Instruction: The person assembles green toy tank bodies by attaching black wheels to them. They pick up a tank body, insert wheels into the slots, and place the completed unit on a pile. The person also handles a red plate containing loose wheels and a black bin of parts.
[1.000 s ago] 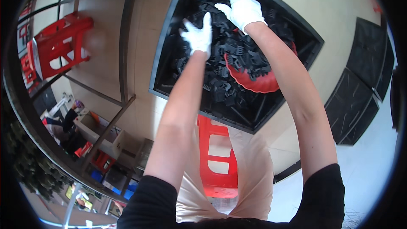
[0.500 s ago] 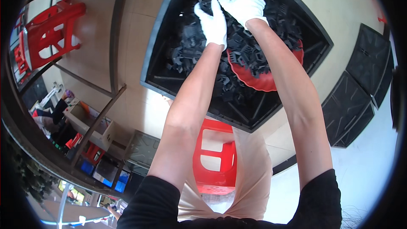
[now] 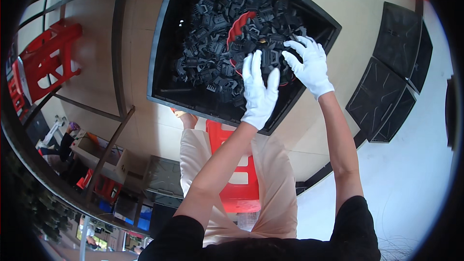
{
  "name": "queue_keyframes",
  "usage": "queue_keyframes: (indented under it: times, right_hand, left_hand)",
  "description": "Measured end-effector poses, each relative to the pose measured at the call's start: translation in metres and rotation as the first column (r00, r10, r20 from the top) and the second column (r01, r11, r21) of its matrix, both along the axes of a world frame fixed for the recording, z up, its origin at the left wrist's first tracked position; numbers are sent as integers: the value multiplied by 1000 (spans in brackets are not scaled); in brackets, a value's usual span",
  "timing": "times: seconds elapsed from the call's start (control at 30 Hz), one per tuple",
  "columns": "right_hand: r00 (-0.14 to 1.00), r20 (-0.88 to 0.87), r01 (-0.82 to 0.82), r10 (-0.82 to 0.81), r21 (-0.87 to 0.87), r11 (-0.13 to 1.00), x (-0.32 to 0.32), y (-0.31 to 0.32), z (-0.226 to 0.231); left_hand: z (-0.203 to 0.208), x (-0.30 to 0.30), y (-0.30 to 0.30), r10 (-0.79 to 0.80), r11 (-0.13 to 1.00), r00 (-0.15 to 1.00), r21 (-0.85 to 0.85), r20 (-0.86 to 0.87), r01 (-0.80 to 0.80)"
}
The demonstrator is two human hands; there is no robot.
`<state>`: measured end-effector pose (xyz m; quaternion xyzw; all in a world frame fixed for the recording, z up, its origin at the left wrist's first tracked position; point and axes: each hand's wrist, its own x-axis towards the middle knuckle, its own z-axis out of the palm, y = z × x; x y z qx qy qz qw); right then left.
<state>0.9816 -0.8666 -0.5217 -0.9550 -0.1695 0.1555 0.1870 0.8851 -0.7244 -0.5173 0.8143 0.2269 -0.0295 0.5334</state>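
Both my hands wear white gloves and are over a heap of small black plastic parts (image 3: 212,24) in a big black crate (image 3: 155,50). Among the parts sits a red basin (image 3: 235,31) with a wavy rim, mostly covered by them. My left hand (image 3: 260,92) has its fingers stretched out and its thumb apart, the fingertips against the parts over the basin. Opposite it, my right hand (image 3: 311,66) curves its spread fingers at the heap's right side. Several black parts (image 3: 270,59) lie between the two hands; whether either hand grips one is hidden.
Beneath me is a red plastic stool (image 3: 241,191), between my legs. Black crates or lids (image 3: 379,87) lie on the floor at right. A dark metal frame (image 3: 121,43) runs along the left, with red stools (image 3: 53,58) beyond it. Boxes (image 3: 104,152) stand at lower left.
My hands have come nearer to me and to the right, from the heap's far part to the basin. They have moved apart. The basin's far left rim now shows, and the view has shifted.
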Motion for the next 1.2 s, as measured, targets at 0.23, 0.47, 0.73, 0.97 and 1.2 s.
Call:
queue_keyframes:
  times: [0.23, 0.47, 0.73, 0.97, 1.2]
  right_hand:
    - [954, -125, 297, -274, 242, 924, 21, -11, 5]
    - [615, -540, 576, -574, -189, 795, 80, -2, -68]
    - [606, -523, 685, -600, -40, 727, 42, 19, -45]
    - [592, -522, 726, -614, 15, 687, 6, 45, 16]
    - [576, -536, 754, -617, 58, 654, -27, 69, 113]
  left_hand:
    - [-16, -11, 35, 173, 969, 974, 204, -144, -142]
    - [-101, -14, 56, 215, 562, 677, -478, -704, -675]
    - [-71, -15, 47, 395, 537, 679, -444, -619, -717]
    - [18, -31, 85, 416, 540, 679, -437, -605, -719]
    - [113, -62, 118, 397, 594, 804, -543, -443, -593]
